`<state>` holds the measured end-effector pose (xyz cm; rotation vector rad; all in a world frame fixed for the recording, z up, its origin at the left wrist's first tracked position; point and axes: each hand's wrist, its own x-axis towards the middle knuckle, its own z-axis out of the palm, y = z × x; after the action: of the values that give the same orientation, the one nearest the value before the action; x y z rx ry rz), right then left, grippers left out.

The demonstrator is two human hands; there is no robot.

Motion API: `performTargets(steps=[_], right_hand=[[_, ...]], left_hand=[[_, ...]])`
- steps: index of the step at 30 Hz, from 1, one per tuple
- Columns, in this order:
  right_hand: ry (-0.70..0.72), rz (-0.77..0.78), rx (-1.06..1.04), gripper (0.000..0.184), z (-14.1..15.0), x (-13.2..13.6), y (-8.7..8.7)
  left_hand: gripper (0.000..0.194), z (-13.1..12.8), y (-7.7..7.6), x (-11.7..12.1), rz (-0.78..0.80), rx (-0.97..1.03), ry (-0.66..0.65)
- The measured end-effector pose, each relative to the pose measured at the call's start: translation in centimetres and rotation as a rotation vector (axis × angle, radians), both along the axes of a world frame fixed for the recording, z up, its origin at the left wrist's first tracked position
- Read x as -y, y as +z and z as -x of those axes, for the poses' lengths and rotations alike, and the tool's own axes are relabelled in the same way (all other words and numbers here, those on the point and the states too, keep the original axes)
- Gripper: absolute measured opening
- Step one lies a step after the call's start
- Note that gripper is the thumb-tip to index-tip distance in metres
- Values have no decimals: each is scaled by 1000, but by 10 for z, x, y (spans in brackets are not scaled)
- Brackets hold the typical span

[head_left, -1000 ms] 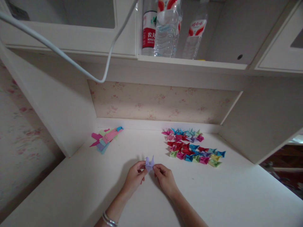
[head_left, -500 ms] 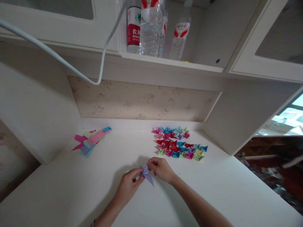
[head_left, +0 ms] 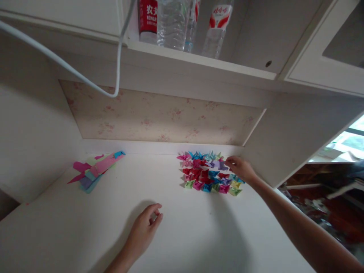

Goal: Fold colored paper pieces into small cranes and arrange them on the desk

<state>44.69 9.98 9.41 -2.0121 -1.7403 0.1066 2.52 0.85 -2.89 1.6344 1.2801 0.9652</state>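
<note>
My right hand [head_left: 241,169] reaches to the right end of the back rows, its fingertips pinched at a purple origami crane [head_left: 222,165]. Around that crane lie several rows of folded paper cranes [head_left: 204,175] in red, pink, blue, green and yellow. Much nearer to me, my left hand [head_left: 144,226] hovers over the white desk [head_left: 176,235]. Its thumb and forefinger are curved with a gap between them, and nothing is in it.
A pile of coloured paper pieces [head_left: 95,170] lies at the back left. Above the desk, an open shelf [head_left: 199,58] holds plastic bottles [head_left: 172,24]. A white cable [head_left: 57,58] hangs in front of the cabinet at upper left. A side panel [head_left: 295,129] bounds the desk's right.
My right hand has carried the purple crane from the near middle of the desk to the rows at the back right. My left hand has let go of it and drawn slightly left.
</note>
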Motion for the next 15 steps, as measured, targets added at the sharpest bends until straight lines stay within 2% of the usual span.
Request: performTargets(steps=[3,6,15], right_hand=[[-150,19,196,28,-45,-23,1],[-235,35,272,32,-72,-43,-5],[-294,214,389,33,-106,-94,-37]], left_hand=[[28,-1,-2,-4,-13,-64,18],[24,0,-3,-6,-10,-106,36],[22,3,-15,-13,2,-148,77]])
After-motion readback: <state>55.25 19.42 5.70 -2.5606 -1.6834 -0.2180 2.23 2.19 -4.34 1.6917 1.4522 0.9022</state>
